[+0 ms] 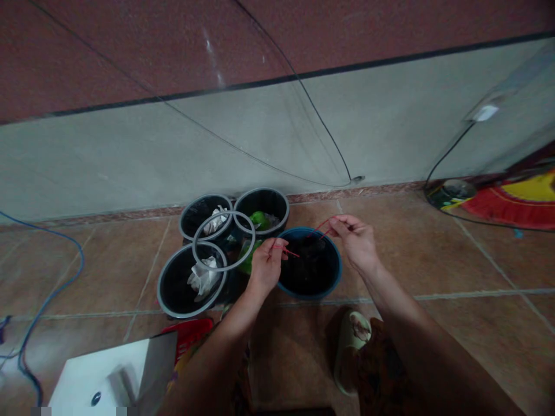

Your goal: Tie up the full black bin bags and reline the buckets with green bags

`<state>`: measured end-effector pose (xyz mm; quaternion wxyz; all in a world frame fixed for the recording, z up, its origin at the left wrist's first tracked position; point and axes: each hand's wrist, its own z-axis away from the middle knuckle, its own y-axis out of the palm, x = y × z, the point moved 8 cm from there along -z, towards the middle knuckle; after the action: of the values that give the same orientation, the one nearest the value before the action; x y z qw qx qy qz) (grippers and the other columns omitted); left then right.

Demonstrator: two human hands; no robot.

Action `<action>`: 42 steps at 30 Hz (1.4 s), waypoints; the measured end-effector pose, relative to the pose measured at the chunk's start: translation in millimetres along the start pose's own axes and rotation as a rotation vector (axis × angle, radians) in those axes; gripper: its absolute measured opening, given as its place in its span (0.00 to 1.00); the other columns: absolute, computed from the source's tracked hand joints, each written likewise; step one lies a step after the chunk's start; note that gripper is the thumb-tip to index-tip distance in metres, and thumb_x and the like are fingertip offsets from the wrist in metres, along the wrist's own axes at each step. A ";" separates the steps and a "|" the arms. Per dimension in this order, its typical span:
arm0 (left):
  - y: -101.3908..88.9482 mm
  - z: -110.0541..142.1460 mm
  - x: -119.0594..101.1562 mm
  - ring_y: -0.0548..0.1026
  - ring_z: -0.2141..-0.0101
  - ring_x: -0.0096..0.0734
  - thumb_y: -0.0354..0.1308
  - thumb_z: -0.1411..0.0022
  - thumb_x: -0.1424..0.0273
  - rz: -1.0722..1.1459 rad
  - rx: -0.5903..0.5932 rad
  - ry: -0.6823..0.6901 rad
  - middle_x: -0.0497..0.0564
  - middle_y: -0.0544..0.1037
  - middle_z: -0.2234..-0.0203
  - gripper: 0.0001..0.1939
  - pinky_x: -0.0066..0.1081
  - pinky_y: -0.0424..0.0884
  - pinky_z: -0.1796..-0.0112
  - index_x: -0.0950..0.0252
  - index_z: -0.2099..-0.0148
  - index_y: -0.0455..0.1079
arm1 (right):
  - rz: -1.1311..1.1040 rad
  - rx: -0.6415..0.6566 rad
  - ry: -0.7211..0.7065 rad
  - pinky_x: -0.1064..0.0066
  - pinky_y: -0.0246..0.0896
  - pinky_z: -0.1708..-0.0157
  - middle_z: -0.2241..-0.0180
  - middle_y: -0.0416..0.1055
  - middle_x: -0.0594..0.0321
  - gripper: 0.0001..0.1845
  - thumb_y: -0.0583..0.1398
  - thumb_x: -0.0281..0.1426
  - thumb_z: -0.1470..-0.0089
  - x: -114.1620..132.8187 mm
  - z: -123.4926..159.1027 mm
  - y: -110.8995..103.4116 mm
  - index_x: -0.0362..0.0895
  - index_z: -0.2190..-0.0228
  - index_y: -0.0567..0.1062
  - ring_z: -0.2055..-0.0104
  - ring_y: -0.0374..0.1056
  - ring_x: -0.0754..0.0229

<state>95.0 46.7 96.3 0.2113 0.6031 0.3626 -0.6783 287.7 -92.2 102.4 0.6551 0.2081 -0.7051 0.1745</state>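
head view: left hand (pixel 267 264) pinches red string (pixel 291 252) at thumb and fingers; right hand (pixel 358 244) likewise. string lies over the blue-rimmed bin (pixel 338 277), between the hands. best: level hands, even light pull, no snagging on the rim.

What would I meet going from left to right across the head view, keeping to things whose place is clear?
Blue cable, front grey-rimmed bin, left hand, blue-rimmed bin, right hand, white wall fitting.
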 end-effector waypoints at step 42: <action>56.6 -4.7 29.6 0.78 0.65 0.31 0.56 0.39 0.75 -0.318 0.225 -0.049 0.50 0.82 0.66 0.10 0.29 0.72 0.60 0.63 0.59 0.78 | 0.108 0.648 0.128 0.74 0.55 0.77 0.84 0.59 0.71 0.23 0.59 0.50 0.45 -10.5 37.6 87.4 0.43 0.75 0.76 0.79 0.56 0.67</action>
<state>133.7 18.0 54.1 0.0416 0.5412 0.3701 -0.7539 210.6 -36.4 91.2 0.5876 0.3568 -0.5803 0.4368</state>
